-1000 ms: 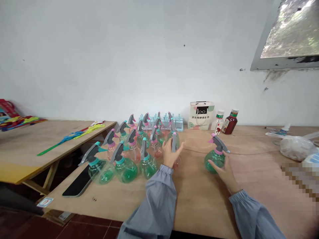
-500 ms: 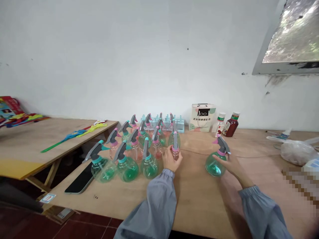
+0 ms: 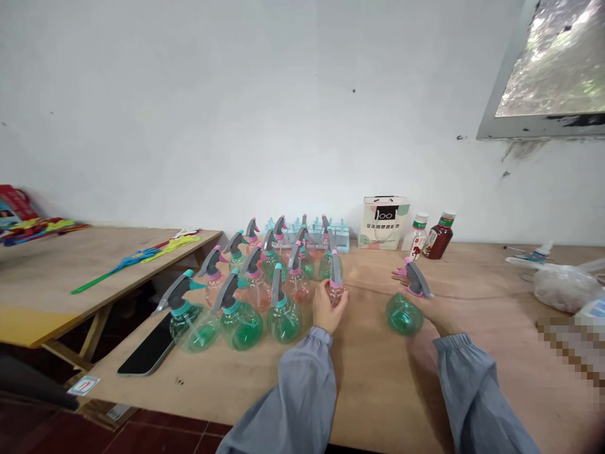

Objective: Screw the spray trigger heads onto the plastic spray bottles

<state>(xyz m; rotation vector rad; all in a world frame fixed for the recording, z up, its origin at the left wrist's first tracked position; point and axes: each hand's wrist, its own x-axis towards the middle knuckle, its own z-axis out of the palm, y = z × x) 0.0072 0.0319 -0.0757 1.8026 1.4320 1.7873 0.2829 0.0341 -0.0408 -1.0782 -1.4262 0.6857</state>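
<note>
"So, how does the left side look?"

"Your left hand (image 3: 327, 310) pinches a pink sprayer (image 3: 336, 294) by the neck, thumb on one side and fingers on the other, and hides most of its body. Other sprayers (image 3: 242, 326) crowd in beside and behind it, screening much of the blue rack (image 3: 341, 238) by the wall (image 3: 302, 126)."

"And the right?"

"Your right hand (image 3: 426, 305) reaches in behind the green sprayer (image 3: 404, 315), well apart from that cluster. The pink head covers part of your hand, so I can't tell whether it's closed."

"What's round about?"

"Behind the green sprayer, near the wall, you have a paper bag (image 3: 384, 228), then a white bottle (image 3: 416, 239) just beside a brown bottle (image 3: 438, 238). A plastic bag (image 3: 564, 288) lies far right. Your phone (image 3: 146, 350) lies leftmost on the table (image 3: 373, 391), its edge overlapped by the nearest sprayers."
</note>
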